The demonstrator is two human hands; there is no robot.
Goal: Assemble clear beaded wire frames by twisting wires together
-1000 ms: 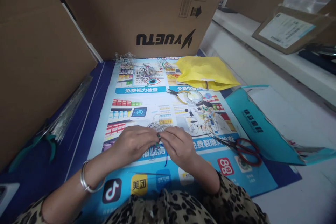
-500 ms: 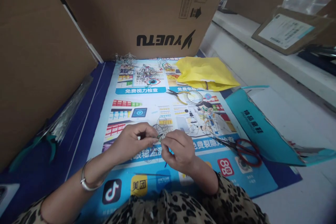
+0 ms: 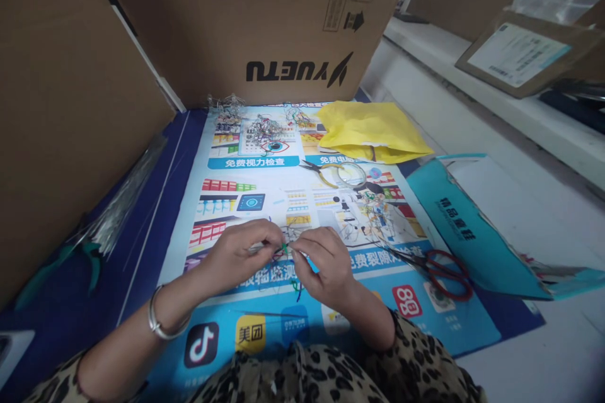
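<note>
My left hand [image 3: 243, 255] and my right hand [image 3: 326, 264] meet above the printed poster sheet [image 3: 265, 184], each in a pinch. Between the fingertips is a tangle of thin wire [image 3: 293, 227] with a small green bit [image 3: 285, 249] on it; fingers partly cover it. A few blue and green ends [image 3: 297, 288] dangle below my right hand. Red-handled scissors [image 3: 449, 274] lie to the right of that hand, near another wire tangle [image 3: 378, 217]. Yellow-handled pliers [image 3: 326, 173] rest beyond both hands beside a clear ring-shaped roll [image 3: 352, 174].
Several wire bundles [image 3: 267, 127] lie at the sheet's far edge, by a yellow pouch [image 3: 373, 129]. Large cardboard boxes [image 3: 265, 12] wall off the back and left. Teal-handled pliers [image 3: 92, 258] and a clear bundle of thin strands [image 3: 118, 214] are at left; a teal box [image 3: 454, 220] stands right.
My fingertips have shifted slightly on the wire, and the green bit shows more clearly between them. More of the blue and green ends shows under my right hand.
</note>
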